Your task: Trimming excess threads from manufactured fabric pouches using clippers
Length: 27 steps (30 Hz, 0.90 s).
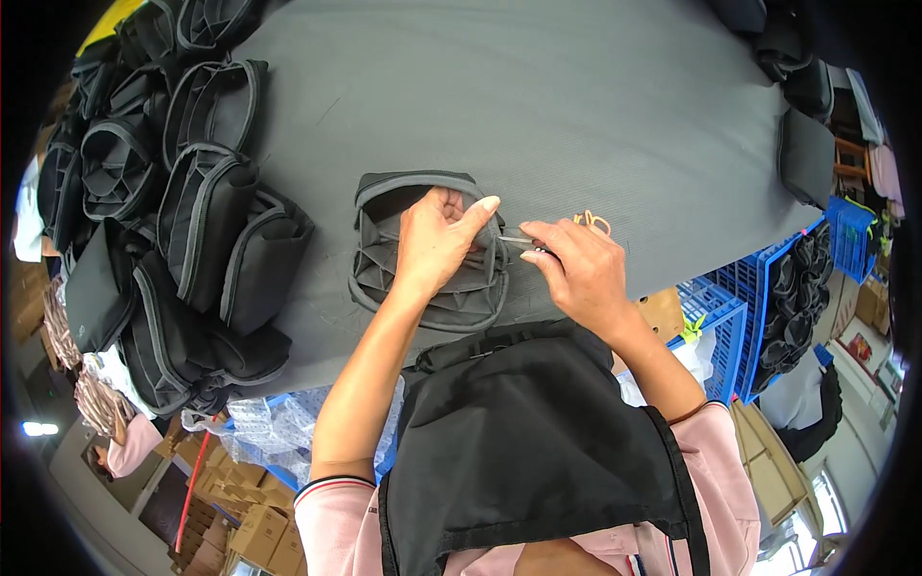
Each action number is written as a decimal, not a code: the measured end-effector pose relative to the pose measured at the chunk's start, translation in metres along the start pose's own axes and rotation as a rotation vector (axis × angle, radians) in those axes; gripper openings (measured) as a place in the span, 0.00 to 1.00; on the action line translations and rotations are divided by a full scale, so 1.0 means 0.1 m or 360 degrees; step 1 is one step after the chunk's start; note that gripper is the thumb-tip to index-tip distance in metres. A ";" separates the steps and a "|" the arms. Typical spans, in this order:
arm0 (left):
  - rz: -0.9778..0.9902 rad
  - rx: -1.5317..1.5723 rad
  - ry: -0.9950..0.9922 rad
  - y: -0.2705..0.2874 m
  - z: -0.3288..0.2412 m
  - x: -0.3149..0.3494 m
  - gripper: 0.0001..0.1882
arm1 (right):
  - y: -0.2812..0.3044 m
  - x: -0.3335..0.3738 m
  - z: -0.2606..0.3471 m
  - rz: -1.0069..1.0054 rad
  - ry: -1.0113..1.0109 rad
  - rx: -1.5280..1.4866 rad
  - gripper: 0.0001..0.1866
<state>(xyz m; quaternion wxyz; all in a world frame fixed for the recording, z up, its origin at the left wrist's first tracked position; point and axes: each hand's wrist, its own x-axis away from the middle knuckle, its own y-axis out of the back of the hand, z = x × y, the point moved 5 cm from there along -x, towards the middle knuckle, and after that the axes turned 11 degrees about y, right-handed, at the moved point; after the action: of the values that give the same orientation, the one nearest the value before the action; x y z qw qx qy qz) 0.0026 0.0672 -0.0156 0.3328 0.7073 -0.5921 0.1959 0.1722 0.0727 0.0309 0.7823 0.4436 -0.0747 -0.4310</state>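
An open black fabric pouch with grey-bound edges and inner dividers lies on the grey table in front of me. My left hand reaches into its opening and pinches the right wall, thumb on the rim. My right hand is closed round a pair of scissors with orange handle loops. Their slim metal blades point left and meet the pouch's right edge. Whether the blades touch the fabric or a thread there, I cannot tell.
Similar black pouches are heaped along the table's left side. More dark pouches lie at the far right edge. Blue plastic crates stand right of the grey table. Cardboard boxes and clear plastic bags are below left.
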 end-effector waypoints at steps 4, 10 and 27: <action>-0.0027 -0.0009 -0.0019 0.02 0.04 -0.02 0.21 | -0.01 -0.02 0.08 0.0015 0.0051 0.0145 0.15; -0.0003 0.0072 0.0044 0.02 0.04 -0.03 0.21 | -0.27 0.15 -0.09 -0.0210 -0.0595 -0.0714 0.12; 0.0044 0.0120 0.0046 0.00 0.08 -0.06 0.21 | -0.08 -0.03 -0.07 -0.0076 -0.0133 -0.0319 0.11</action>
<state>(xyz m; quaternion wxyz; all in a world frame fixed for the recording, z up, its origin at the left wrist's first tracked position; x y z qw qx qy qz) 0.0002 0.0652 -0.0251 0.3117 0.7081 -0.5893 0.2328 0.1689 0.0771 0.0216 0.8083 0.3465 -0.0531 -0.4730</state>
